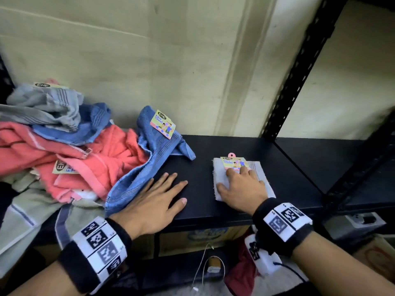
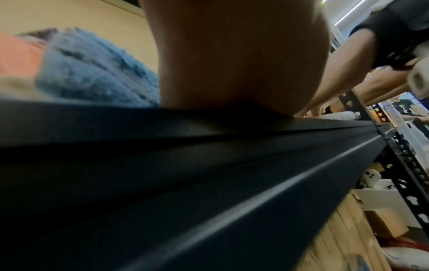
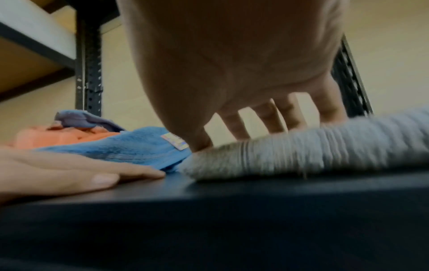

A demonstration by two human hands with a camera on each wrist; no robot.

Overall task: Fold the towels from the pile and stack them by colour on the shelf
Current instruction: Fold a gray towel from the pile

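One folded grey towel (image 1: 243,178) lies alone on the black shelf (image 1: 288,167); the pile (image 1: 64,146) at left shows at least two blue, two grey and one coral. The right hand (image 1: 243,186) presses flat on the folded towel; the left hand (image 1: 154,201) rests spread on bare shelf, touching the nearest blue towel (image 1: 136,180).

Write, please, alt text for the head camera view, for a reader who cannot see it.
A person's right hand presses flat on a folded grey towel on a black shelf, while the left hand rests open on the bare shelf. At the left lies an unfolded pile of coral, blue and grey towels.
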